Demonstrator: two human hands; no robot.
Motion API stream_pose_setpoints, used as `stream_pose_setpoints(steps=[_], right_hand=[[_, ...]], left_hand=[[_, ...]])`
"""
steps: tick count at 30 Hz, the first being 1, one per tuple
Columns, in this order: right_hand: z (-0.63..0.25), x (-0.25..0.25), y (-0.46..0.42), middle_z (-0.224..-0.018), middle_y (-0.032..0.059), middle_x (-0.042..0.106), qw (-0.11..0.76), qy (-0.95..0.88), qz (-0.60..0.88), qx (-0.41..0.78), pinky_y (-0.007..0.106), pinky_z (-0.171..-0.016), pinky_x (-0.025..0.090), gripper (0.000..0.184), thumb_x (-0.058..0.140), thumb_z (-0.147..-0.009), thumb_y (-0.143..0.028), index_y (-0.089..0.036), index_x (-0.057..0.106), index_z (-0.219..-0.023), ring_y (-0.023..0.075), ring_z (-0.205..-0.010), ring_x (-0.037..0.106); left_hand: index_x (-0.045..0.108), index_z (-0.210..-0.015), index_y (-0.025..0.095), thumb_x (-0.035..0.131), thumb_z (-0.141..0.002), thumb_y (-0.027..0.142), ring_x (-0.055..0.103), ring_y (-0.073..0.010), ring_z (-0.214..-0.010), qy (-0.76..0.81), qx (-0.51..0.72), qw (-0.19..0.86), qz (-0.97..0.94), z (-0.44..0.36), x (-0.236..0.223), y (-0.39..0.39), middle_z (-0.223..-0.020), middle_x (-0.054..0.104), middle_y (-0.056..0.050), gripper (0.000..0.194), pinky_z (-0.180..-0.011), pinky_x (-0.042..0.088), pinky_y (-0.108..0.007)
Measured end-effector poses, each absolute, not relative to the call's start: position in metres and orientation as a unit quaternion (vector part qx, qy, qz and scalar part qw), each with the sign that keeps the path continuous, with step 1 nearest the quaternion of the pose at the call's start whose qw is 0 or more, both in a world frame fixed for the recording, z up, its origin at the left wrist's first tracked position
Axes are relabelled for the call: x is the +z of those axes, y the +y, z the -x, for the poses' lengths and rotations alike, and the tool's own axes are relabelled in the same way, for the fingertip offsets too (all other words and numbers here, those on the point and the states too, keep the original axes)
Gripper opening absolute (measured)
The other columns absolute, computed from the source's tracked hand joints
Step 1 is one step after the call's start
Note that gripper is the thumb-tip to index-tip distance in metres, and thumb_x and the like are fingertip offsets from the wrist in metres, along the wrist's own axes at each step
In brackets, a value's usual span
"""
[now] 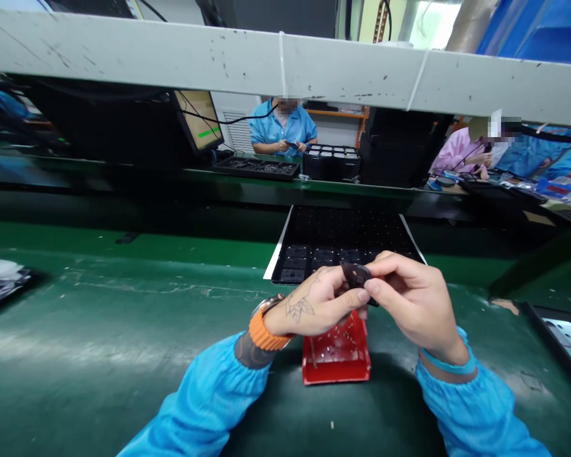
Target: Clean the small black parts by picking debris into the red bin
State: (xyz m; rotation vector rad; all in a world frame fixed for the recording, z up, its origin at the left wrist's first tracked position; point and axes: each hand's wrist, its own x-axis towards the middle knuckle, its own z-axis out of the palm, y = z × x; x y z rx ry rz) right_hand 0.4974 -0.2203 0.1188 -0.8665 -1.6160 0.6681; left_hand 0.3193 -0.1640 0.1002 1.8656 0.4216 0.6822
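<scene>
In the head view, my left hand [316, 301] is closed on a small, thin black part [356, 274], with the thumb along its lower edge. My right hand [412, 295] meets it from the other side, thumb and index finger pinched at the part's right edge. Whether a tiny piece also sits between those fingertips is hidden. Below both hands lies a red plastic bin [337, 373] with small brass-coloured bits scattered inside. Just beyond the hands is a black compartment tray [347, 225]; dark flat pieces fill its nearer compartments.
A grey beam [171, 54] crosses above the green bench [124, 355]. At far left lies a wrapped stack [2, 282]; at right, a dark tray [559, 336] with pale panels. Across the bench stand a monitor [200, 120], a black divided box [332, 164] and co-workers.
</scene>
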Motion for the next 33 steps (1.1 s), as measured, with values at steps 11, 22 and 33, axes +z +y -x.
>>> stream_pose_setpoints(steps=[11, 22, 33], right_hand=[[-0.489, 0.117, -0.227, -0.086, 0.0045, 0.072, 0.523, -0.781, 0.328, 0.099, 0.028, -0.062, 0.055, 0.018, 0.069, -0.09, -0.005, -0.02, 0.075, -0.098, 0.018, -0.072, 0.067], [-0.493, 0.116, -0.227, -0.086, 0.0037, 0.071, 0.513, -0.783, 0.339, 0.094, 0.029, -0.062, 0.053, 0.014, 0.067, -0.095, -0.008, -0.02, 0.073, -0.101, 0.0179, -0.07, 0.065], [-0.505, 0.12, -0.225, -0.088, 0.0032, 0.076, 0.504, -0.733, 0.438, 0.131, 0.028, -0.065, 0.056, 0.012, 0.062, -0.096, -0.018, -0.018, 0.074, -0.1, 0.0184, -0.073, 0.07]], left_hand=[[0.055, -0.087, 0.016, 0.081, -0.087, 0.043, 0.055, -0.01, -0.067, 0.12, 0.237, 0.674, -0.689, -0.319, 0.097, -0.155, -0.079, 0.06, 0.0, 0.038, -0.062, 0.043, -0.024], [0.057, -0.093, 0.015, 0.079, -0.089, 0.048, 0.059, -0.0112, -0.064, 0.111, 0.228, 0.684, -0.684, -0.319, 0.097, -0.156, -0.074, 0.064, 0.0, 0.039, -0.061, 0.046, -0.024], [0.057, -0.089, 0.015, 0.064, -0.096, 0.043, 0.062, -0.0122, -0.051, 0.183, 0.263, 0.609, -0.726, -0.313, 0.105, -0.169, -0.064, 0.071, -0.005, 0.03, -0.051, 0.046, -0.021]])
